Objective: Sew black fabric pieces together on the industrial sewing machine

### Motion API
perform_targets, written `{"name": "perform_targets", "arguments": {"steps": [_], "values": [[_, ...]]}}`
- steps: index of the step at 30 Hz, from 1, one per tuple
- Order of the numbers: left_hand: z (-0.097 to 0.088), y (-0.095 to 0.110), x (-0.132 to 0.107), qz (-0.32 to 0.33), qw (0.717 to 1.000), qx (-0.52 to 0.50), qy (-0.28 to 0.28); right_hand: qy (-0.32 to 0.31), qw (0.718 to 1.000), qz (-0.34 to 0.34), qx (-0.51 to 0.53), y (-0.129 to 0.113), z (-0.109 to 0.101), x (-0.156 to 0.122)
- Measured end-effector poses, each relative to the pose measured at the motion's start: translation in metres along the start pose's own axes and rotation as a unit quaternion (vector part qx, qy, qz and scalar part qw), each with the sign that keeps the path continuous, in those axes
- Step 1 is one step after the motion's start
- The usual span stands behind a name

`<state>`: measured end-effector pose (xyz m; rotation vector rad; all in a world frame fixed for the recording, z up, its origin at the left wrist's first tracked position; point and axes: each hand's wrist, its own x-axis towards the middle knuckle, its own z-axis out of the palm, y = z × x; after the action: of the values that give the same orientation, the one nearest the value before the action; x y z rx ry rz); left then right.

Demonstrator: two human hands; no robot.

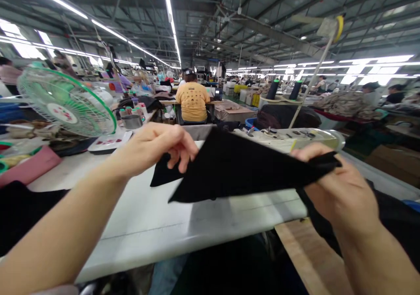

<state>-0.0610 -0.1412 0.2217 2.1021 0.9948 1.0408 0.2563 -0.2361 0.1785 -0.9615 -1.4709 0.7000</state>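
Note:
A piece of black fabric [243, 166] is stretched between my hands above the white worktable [147, 223]. My right hand [344, 190] grips its bunched right end between thumb and fingers. At the upper left edge of the cloth, my left hand [164, 148] has its fingers curled in, the fingertips pinching at the edge. Behind those fingers shows another black fabric corner [166, 172]; I cannot tell whether it belongs to the same piece. Just beyond the cloth stands a sewing machine [308, 138], its lower part partly hidden by the fabric and my right hand.
A green-rimmed fan [65, 105] stands at the left, near a pink cloth [36, 166] and a metal pot [131, 121]. Dark thread cones [272, 89] stand behind the machine. A person in a yellow shirt [193, 98] sits ahead. More black fabric [26, 212] lies at the left.

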Motion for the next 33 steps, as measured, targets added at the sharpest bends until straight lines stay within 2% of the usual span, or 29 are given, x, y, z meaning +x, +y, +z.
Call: {"name": "perform_targets", "arguments": {"steps": [1,2,3,5,6,7,8,10,12,15,18,22,27,33], "values": [[0.003,-0.018,0.005,-0.032,0.996,0.038,-0.076,-0.054,0.998,0.025,0.017,0.004,0.005,-0.001],[0.009,-0.039,0.011,-0.049,0.988,0.111,-0.096,-0.125,0.99,0.062,0.025,0.01,0.013,-0.001],[0.016,-0.063,0.016,-0.054,0.973,0.205,-0.09,-0.213,0.97,0.112,0.022,0.018,0.024,0.0],[0.032,-0.112,0.023,-0.066,0.958,0.271,-0.067,-0.354,0.916,0.189,-0.002,0.039,0.05,0.0],[0.039,-0.135,0.024,-0.073,0.951,0.296,-0.057,-0.395,0.896,0.2,-0.024,0.051,0.064,0.0],[0.046,-0.155,0.024,-0.079,0.944,0.315,-0.056,-0.41,0.89,0.191,-0.058,0.064,0.08,0.0],[0.052,-0.172,0.022,-0.085,0.938,0.332,-0.058,-0.395,0.899,0.157,-0.105,0.077,0.094,0.0],[0.061,-0.196,0.017,-0.096,0.924,0.364,-0.072,-0.327,0.917,0.058,-0.22,0.103,0.122,0.002],[0.066,-0.209,0.014,-0.104,0.91,0.392,-0.088,-0.287,0.904,-0.017,-0.317,0.127,0.145,0.008],[0.067,-0.219,0.021,-0.105,0.894,0.424,-0.095,-0.283,0.877,-0.055,-0.384,0.157,0.172,0.025],[0.065,-0.23,0.039,-0.097,0.888,0.44,-0.091,-0.283,0.867,-0.052,-0.406,0.178,0.191,0.04],[0.064,-0.253,0.064,-0.094,0.887,0.443,-0.088,-0.27,0.853,-0.031,-0.446,0.192,0.207,0.051],[0.066,-0.274,0.082,-0.115,0.882,0.452,-0.067,-0.252,0.836,0.005,-0.486,0.197,0.215,0.064],[0.063,-0.285,0.09,-0.106,0.889,0.439,-0.08,-0.249,0.817,0.038,-0.519,0.195,0.224,0.069]]}}
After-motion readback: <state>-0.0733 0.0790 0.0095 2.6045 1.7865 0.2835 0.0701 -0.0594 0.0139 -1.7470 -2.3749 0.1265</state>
